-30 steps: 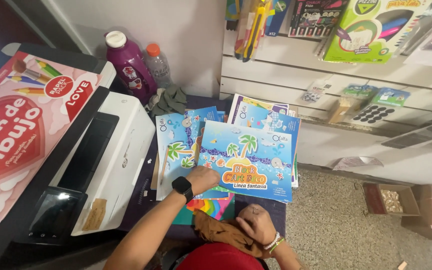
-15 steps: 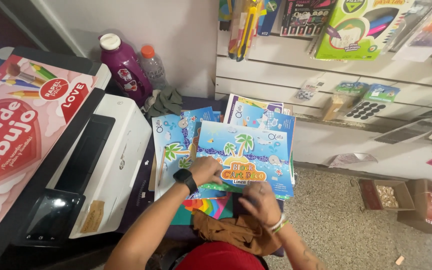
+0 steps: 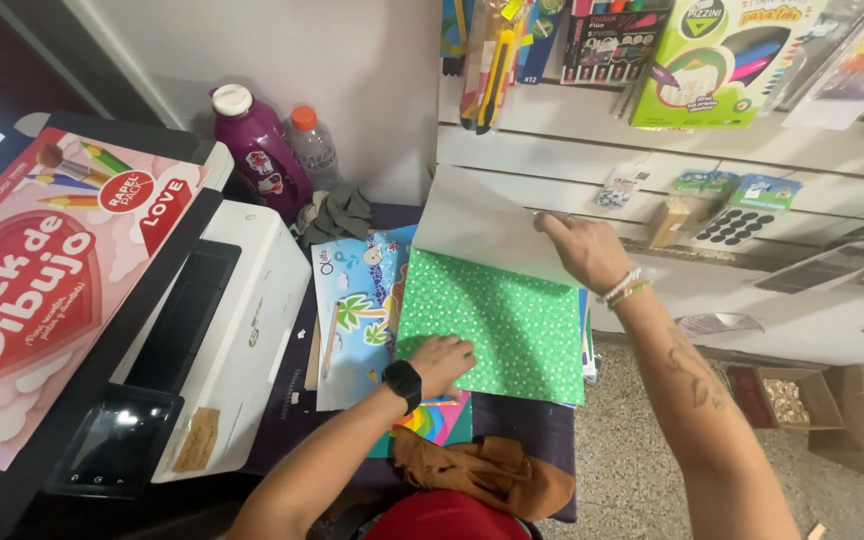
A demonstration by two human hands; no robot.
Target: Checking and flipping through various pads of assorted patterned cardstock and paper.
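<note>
A paper pad lies on a dark purple table [image 3: 512, 425], opened to a green sheet with white dots [image 3: 507, 320]. My right hand [image 3: 580, 248] pinches the pad's cover [image 3: 487, 225] at its far right edge and holds it lifted, white underside showing. My left hand [image 3: 442, 360], with a black watch on the wrist, presses on the green sheet's near left corner. Under and left of the pad lie more blue pads with palm trees [image 3: 357, 310]. A rainbow-coloured pad [image 3: 437, 420] pokes out beneath my left wrist.
A white printer [image 3: 222, 340] stands at the left with a pink drawing pad [image 3: 42, 270] on it. A purple bottle [image 3: 257, 145] and a clear bottle [image 3: 312, 145] stand at the back. Stationery hangs on the slat wall [image 3: 672, 60]. Cardboard boxes [image 3: 832, 405] sit on the floor at the right.
My right hand has gone from the pad's near edge up to the far side, lifting the blue cover open and baring the green dotted sheet. My left hand stays on the pad.
</note>
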